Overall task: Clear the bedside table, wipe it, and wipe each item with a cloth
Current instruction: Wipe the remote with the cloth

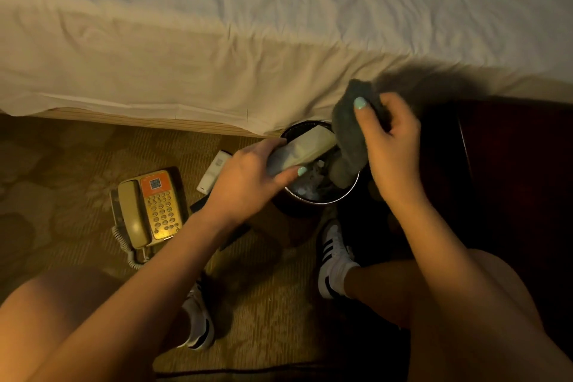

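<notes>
My left hand grips a pale flat rectangular item, perhaps a remote or a packet, and holds it over a round dark bin. My right hand holds a grey cloth bunched against the item's far end. The dark bedside table stands at the right, its top in shadow. A beige corded telephone lies on the carpet at the left. Beside it, a white remote is partly hidden behind my left hand.
The bed with a white sheet fills the top of the view. Patterned carpet covers the floor. The bin holds crumpled white rubbish. My knees and black-and-white sneakers are in the foreground. A dark flat object lies under my left wrist.
</notes>
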The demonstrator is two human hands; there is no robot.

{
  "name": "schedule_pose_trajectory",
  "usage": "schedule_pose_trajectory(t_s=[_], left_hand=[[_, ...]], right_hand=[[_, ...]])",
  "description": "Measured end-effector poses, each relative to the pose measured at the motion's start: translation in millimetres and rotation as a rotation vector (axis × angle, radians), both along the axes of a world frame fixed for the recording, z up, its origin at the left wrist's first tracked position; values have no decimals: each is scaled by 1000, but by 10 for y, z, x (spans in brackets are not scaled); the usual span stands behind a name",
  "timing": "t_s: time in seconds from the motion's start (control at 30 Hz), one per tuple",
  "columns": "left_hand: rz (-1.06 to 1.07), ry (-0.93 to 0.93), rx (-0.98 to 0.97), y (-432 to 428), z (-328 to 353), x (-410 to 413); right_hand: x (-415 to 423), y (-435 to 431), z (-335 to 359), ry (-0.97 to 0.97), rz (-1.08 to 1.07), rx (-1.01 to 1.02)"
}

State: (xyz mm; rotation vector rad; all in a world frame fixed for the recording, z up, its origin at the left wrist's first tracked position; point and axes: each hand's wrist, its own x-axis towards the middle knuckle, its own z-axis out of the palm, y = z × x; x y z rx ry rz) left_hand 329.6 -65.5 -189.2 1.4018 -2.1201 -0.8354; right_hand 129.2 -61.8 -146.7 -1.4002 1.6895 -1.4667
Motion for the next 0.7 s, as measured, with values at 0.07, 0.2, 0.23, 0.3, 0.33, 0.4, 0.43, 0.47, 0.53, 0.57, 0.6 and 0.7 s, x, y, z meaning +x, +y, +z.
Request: schedule_pose_trajectory(t_s=[0.07, 0.2, 0.23, 0.3, 0.33, 0.4, 0.43, 0.47, 0.53, 0.57, 0.6, 0.7], left_hand=[[-17, 0, -38, 12, 23, -11], [-51, 48, -150, 79, 56, -81], [-49, 47, -182, 88, 67, -90], [-59, 34, -231, 96, 81, -87], [-80, 21, -259, 99, 83, -80], [-135, -13, -313, 105, 94, -88], [-154, -27, -335, 107, 108, -100], [-170, -40, -355, 108, 117, -114], [-204, -75, -385, 111, 137, -147], [-219, -90, -395, 109, 148, -163], [-232, -98, -402, 113, 152, -174], [-264, -103, -396, 167, 185, -199]], right_hand=[[88, 66, -57, 13, 143, 23], [176, 9, -238, 571, 224, -32], [185, -11, -246, 630, 223, -23], [212, 8, -234, 653, 196, 34], [227, 22, -233, 666, 174, 67], [221, 21, -243, 640, 132, 140], [208, -2, -236, 552, 111, 188], [186, -37, -218, 428, 79, 244], [115, -99, -180, 185, 0, 369], [74, -109, -180, 100, -20, 422], [31, -100, -189, 57, -25, 465], [-107, -6, -150, 97, -63, 503]])
